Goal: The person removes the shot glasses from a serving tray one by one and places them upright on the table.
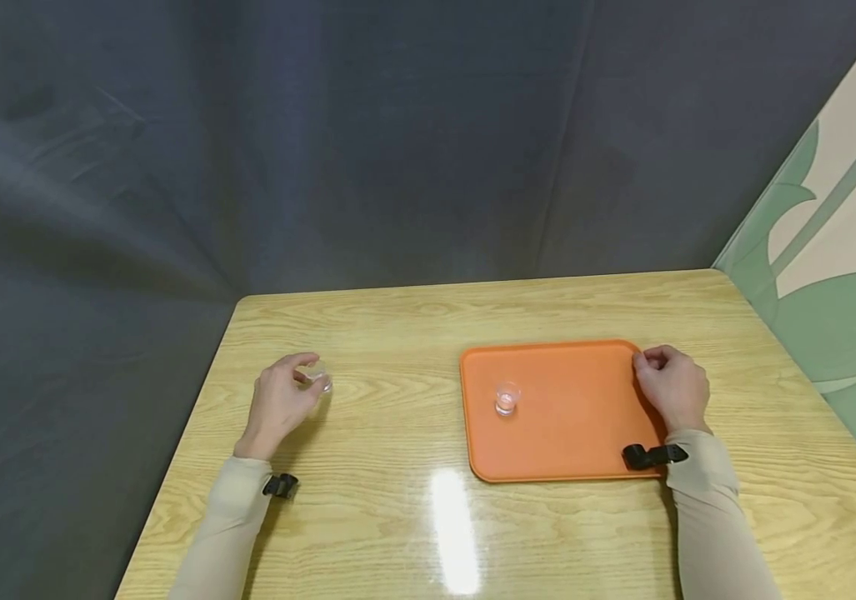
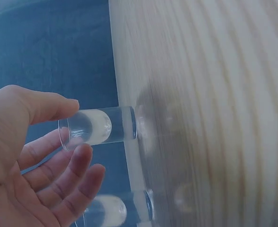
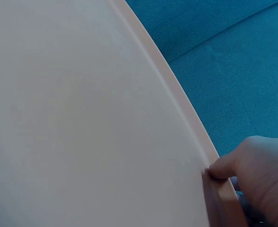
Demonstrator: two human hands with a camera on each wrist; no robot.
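On the left side of the table, my left hand [image 1: 285, 400] holds a small clear shot glass [image 2: 103, 125] near its rim, thumb on one side and fingers on the other. Its thick base is at or just above the tabletop; I cannot tell which. A second clear glass [image 2: 115, 210] stands beside it, partly hidden by the fingers. To the right lies an orange tray [image 1: 570, 417], with one clear shot glass [image 1: 506, 400] upright on its left half. My right hand [image 1: 673, 387] pinches the tray's right rim, thumb on the inside; the other fingers are mostly hidden.
The light wooden table [image 1: 382, 517] carries the tray and glasses. A dark curtain [image 1: 412, 150] hangs behind it and along the left. At the right is a wall with a painted flower [image 1: 848, 317]. Black wrist cameras sit on both sleeves.
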